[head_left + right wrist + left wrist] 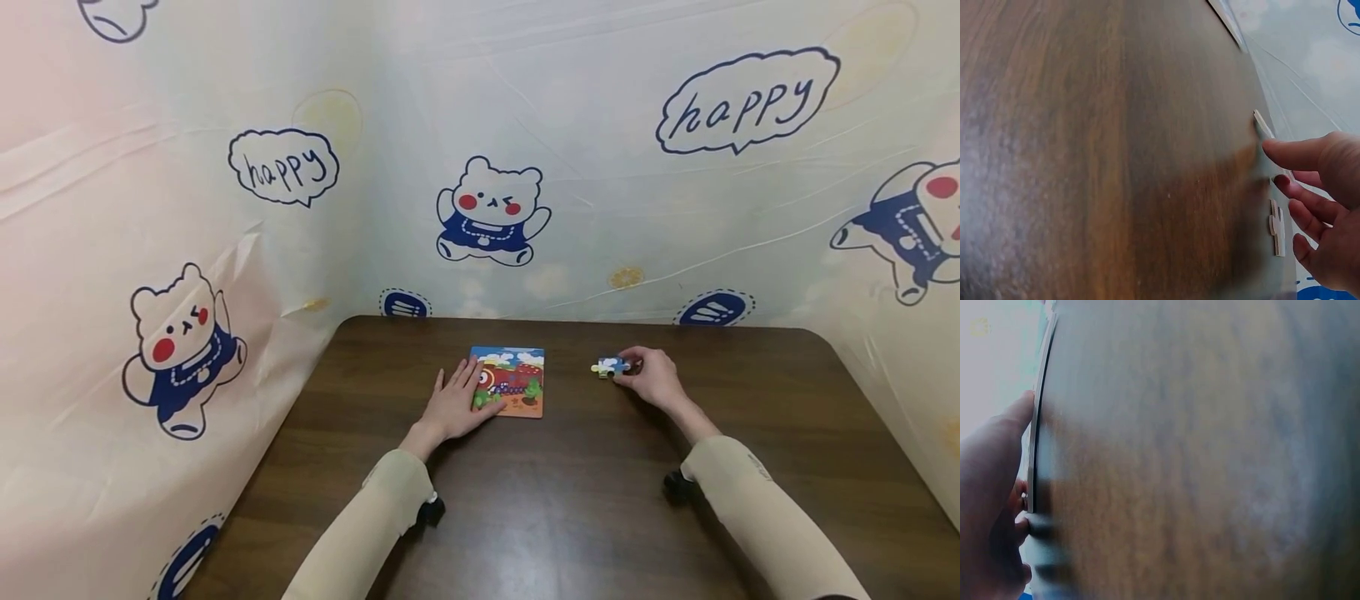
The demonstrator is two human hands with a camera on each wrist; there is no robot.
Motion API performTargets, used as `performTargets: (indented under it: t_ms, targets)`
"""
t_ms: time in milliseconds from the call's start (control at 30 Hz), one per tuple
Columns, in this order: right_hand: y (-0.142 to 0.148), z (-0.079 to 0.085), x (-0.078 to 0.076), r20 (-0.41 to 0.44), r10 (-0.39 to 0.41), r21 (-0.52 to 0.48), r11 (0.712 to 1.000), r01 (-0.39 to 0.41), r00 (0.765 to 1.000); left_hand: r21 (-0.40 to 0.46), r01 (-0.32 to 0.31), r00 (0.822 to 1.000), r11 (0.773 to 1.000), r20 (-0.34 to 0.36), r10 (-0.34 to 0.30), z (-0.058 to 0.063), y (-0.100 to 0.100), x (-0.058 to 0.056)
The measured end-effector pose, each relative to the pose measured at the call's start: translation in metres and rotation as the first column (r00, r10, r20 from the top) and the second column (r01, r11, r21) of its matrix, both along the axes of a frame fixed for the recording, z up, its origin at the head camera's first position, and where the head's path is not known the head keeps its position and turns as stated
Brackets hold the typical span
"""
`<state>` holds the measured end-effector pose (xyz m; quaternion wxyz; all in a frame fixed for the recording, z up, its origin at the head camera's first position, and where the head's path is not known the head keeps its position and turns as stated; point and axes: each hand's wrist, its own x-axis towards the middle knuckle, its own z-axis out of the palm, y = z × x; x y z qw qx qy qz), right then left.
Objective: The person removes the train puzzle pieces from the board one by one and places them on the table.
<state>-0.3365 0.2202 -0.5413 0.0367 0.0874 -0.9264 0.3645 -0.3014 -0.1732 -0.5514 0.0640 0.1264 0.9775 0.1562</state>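
Note:
A square picture puzzle (528, 383) with a cloudy sky, red hills and green plants lies on the brown table. My left hand (453, 407) rests flat with spread fingers over its left part, the thumb along its near edge; in the left wrist view the puzzle's edge (1040, 406) shows thin. To the right of the puzzle, my right hand (654, 379) pinches a blue and white jigsaw piece (609, 367) between thumb and forefinger. From the right wrist, that piece (1262, 122) stands at the thumb tip. Another thin piece (1277, 228) lies beside the curled fingers.
The dark wooden table (517, 508) has rounded far corners. A printed cloth (600, 208) with bears and speech bubbles hangs behind it and along both sides. Black wrist devices (678, 487) sit at the cream sleeves (765, 508).

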Motion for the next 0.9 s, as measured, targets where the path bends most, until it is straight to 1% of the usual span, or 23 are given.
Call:
performTargets:
  t_ms: [100,333,600,767,900]
  targets:
    - [-0.001,0.000,0.001,0.007,0.008,0.009,1.000,-0.008,1.000,0.000,0.002,1.000,1.000,0.004,-0.002,-0.001,0.000,0.000]
    - [-0.002,0.000,0.001,0.038,-0.001,0.027,1.000,0.000,0.999,-0.025,0.013,1.000,1.000,0.007,-0.013,-0.003,0.000,-0.003]
    - [-0.002,-0.002,0.000,0.000,0.004,0.053,0.999,-0.004,1.000,-0.006,0.014,1.000,1.000,0.012,-0.014,-0.006,-0.001,-0.005]
    - [-0.005,-0.002,0.001,-0.014,-0.008,0.031,0.999,0.009,1.000,-0.009,0.021,1.000,1.000,-0.006,-0.021,-0.009,-0.002,-0.005]
    - [-0.013,-0.001,0.000,-0.021,-0.011,-0.016,1.000,0.011,1.000,-0.008,0.030,0.999,1.000,-0.016,-0.030,-0.009,-0.003,-0.004]
